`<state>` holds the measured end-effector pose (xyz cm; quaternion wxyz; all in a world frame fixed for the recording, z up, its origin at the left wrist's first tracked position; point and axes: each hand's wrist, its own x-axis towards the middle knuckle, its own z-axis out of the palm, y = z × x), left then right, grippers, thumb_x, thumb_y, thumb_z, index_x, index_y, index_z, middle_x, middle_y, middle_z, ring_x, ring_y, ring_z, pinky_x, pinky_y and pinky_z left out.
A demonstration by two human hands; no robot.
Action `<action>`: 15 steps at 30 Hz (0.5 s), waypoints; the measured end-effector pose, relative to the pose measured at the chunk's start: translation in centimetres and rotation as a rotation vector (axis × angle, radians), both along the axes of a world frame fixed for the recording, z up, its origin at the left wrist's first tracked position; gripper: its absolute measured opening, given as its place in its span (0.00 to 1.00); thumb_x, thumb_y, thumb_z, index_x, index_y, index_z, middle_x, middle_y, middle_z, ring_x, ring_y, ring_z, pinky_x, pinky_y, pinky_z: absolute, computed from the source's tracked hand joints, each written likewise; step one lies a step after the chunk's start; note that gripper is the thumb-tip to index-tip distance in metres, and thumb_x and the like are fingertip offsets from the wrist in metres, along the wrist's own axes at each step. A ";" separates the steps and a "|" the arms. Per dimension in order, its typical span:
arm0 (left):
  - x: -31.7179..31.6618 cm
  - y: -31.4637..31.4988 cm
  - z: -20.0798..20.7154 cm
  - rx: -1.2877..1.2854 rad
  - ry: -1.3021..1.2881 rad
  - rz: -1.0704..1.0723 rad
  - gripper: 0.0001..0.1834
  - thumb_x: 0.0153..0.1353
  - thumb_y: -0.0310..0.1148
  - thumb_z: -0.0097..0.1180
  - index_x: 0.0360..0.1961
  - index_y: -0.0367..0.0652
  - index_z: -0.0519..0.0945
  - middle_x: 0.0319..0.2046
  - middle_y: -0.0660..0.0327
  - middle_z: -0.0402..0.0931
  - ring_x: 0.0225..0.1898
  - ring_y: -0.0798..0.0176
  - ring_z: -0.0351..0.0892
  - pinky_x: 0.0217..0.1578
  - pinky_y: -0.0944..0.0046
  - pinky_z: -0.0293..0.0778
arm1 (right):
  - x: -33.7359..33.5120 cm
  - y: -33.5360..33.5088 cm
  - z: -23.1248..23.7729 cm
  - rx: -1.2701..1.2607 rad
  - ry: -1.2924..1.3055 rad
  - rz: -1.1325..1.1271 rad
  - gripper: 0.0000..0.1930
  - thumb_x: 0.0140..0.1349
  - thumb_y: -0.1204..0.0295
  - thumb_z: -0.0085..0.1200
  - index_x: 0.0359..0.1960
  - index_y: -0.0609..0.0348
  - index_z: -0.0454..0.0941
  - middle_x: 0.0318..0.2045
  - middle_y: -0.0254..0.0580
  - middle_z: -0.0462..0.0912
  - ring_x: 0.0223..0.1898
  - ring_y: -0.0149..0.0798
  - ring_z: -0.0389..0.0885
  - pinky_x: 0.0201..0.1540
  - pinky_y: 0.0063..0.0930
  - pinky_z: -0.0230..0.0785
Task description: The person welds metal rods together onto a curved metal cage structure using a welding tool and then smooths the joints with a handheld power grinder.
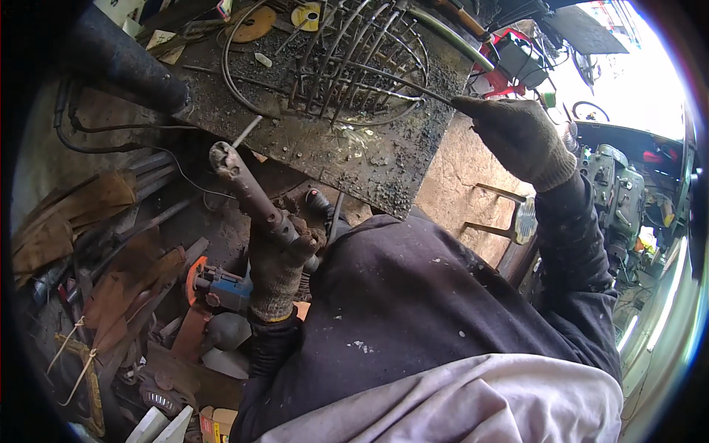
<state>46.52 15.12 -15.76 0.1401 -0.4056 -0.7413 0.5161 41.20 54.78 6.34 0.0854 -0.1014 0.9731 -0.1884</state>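
Note:
My left hand point(279, 269), in a dirty knitted glove, is closed round the lower part of a rusty metal pipe point(255, 193). This pipe slants up toward the near left edge of a steel worktable point(369, 173), and a thin pale bar point(247, 131) shows by its upper end. At the right, my gloved right hand point(524, 140) is closed on the end of a thin dark rod point(413, 86). From there the rod reaches left over the table to a cage-like frame of curved metal rods point(354, 66), where its far end is hard to make out.
Dark grit covers the tabletop, with a wire ring point(227, 70) and a yellow disc point(305, 16) farther back. A thick dark cylinder point(122, 63) juts in from the left. Below lie a blue power tool point(229, 286) and scrap metal. A stool point(523, 220) stands right.

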 end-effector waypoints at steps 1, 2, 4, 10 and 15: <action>-0.1 0.3 1.5 -0.512 0.438 -0.226 0.28 0.65 0.50 0.67 0.51 0.37 0.74 0.42 0.59 0.77 0.46 0.59 0.80 0.49 0.61 0.75 | 0.0 0.3 -0.1 -0.050 0.043 0.041 0.19 0.65 0.76 0.56 0.57 0.49 0.83 0.26 0.51 0.83 0.26 0.41 0.84 0.33 0.35 0.75; -0.2 0.8 2.3 -0.957 0.684 -0.356 0.26 0.64 0.47 0.68 0.51 0.37 0.74 0.42 0.59 0.77 0.46 0.61 0.80 0.48 0.61 0.76 | -0.1 0.3 -0.2 -0.050 0.043 0.041 0.19 0.65 0.76 0.56 0.57 0.49 0.83 0.26 0.51 0.83 0.26 0.41 0.84 0.33 0.35 0.75; -0.5 1.8 3.8 -1.859 1.158 -0.608 0.23 0.62 0.41 0.70 0.49 0.38 0.75 0.41 0.60 0.77 0.45 0.64 0.79 0.47 0.62 0.76 | -0.1 0.4 -0.3 -0.017 0.050 0.047 0.19 0.65 0.76 0.56 0.57 0.50 0.83 0.26 0.51 0.83 0.26 0.41 0.84 0.33 0.35 0.75; -1.4 3.5 7.1 -2.644 1.803 -0.934 0.32 0.60 0.31 0.70 0.62 0.38 0.69 0.52 0.59 0.74 0.50 0.64 0.76 0.48 0.66 0.76 | 0.0 0.0 0.1 -0.023 -0.002 0.007 0.19 0.65 0.76 0.55 0.57 0.50 0.83 0.24 0.49 0.83 0.25 0.42 0.83 0.33 0.36 0.75; -3.0 5.5 9.2 -2.653 1.945 -1.195 0.21 0.59 0.27 0.69 0.52 0.40 0.74 0.40 0.66 0.74 0.40 0.69 0.75 0.42 0.67 0.75 | -0.1 0.5 -0.4 -0.050 0.075 0.065 0.18 0.65 0.76 0.55 0.57 0.52 0.83 0.23 0.49 0.82 0.24 0.42 0.82 0.32 0.36 0.75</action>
